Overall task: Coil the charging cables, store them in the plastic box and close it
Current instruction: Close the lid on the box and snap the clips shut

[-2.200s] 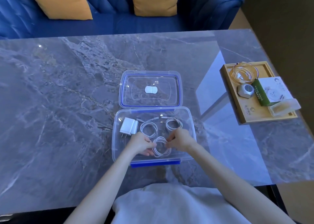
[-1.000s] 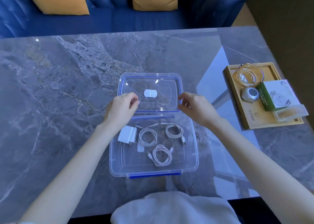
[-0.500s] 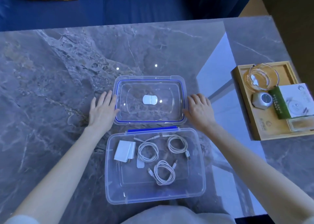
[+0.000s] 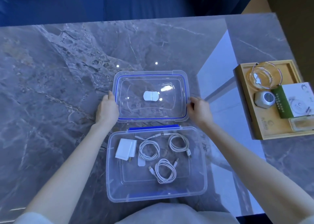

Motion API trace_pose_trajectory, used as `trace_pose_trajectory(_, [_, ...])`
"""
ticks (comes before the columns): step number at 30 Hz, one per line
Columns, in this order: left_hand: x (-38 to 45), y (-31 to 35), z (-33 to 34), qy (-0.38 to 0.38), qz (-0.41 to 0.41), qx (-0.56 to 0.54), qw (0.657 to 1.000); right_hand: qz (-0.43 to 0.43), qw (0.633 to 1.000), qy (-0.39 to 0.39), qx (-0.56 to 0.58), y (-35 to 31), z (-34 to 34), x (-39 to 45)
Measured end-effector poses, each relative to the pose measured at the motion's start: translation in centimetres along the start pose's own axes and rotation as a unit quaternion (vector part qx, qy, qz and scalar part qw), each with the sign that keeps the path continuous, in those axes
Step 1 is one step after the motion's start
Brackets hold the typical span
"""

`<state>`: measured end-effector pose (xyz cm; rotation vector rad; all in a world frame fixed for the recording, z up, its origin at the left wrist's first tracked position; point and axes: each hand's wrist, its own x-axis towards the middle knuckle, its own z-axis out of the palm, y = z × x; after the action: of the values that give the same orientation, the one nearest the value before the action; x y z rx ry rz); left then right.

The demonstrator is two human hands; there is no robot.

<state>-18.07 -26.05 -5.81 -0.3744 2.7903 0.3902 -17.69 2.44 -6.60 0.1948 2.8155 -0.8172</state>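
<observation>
Both hands grip the lid [image 4: 151, 96] by its short edges: left hand [image 4: 107, 110], right hand [image 4: 198, 110]. It lies on the table [image 4: 51, 87] behind the open box [image 4: 112, 181] holding three coiled cables [image 4: 165, 171] and a charger [image 4: 126, 149]. A wooden tray [image 4: 254, 127] sits well right.

The table [image 4: 51, 87] is grey marble with pale veins. The plastic box [image 4: 112, 181] is clear with blue clips, and its lid [image 4: 151, 115] is clear with a blue seal line. The three cables [image 4: 165, 172] and the charger [image 4: 125, 149] are white. At the right edge stands a light wooden tray [image 4: 246, 115] with a green and white packet [image 4: 292, 101]. The sofa [image 4: 136, 3] is blue with yellow cushions.
</observation>
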Motion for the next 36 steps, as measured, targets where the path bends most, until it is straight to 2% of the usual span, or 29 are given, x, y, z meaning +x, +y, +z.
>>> trace_pose_trajectory(4, [-1.0,-0.2,-1.9,0.102,-0.002,-0.134,0.986,-0.023,0.996,0.080,0.034,-0.9,-2.2,-0.6])
trace_pose_trajectory(7, [-3.1,1.1,-4.0,0.191,-0.061,-0.273,0.941,-0.040,0.986,0.146,0.062,-1.9,-4.0,-1.3])
trace_pose_trajectory(10, [-5.2,1.3,-5.8,0.238,-0.055,-0.369,0.897,-0.063,0.972,0.187,0.125,-2.8,-6.1,-2.8])
trace_pose_trajectory(13, [-7.4,0.7,-7.1,0.265,-0.015,-0.433,0.861,-0.076,0.947,0.176,0.257,-4.0,-8.1,-5.8])
trace_pose_trajectory(15, [-9.3,0.3,-7.2,0.294,0.011,-0.429,0.854,-0.042,0.904,0.151,0.399,-4.6,-9.1,-8.1])
trace_pose_trajectory(18, [-12.2,-0.6,-6.4,0.324,0.074,-0.438,0.835,0.031,0.856,0.100,0.507,-4.1,-9.7,-10.2])
trace_pose_trajectory(20, [-14.0,-1.5,-5.3,0.330,0.106,-0.410,0.844,0.086,0.819,0.061,0.565,-3.2,-9.2,-11.3])
trace_pose_trajectory(21, [-14.8,-1.9,-4.6,0.331,0.117,-0.380,0.856,0.103,0.814,0.057,0.569,-2.7,-8.7,-11.9])
trace_pose_trajectory(25, [-17.8,-3.5,-2.0,0.306,0.175,-0.258,0.900,0.114,0.862,0.069,0.490,-0.3,-5.7,-14.3])
trace_pose_trajectory(29, [-19.4,-5.7,0.6,0.221,0.198,-0.198,0.934,0.092,0.880,0.081,0.460,0.8,-2.9,-16.3])
trace_pose_trajectory(32, [-20.6,-6.6,1.9,0.167,0.185,-0.164,0.955,0.084,0.888,0.090,0.442,1.1,-1.1,-17.5])
trace_pose_trajectory(36, [-21.6,-6.4,2.2,0.148,0.156,-0.171,0.962,0.072,0.904,0.095,0.411,1.1,-0.3,-18.1])
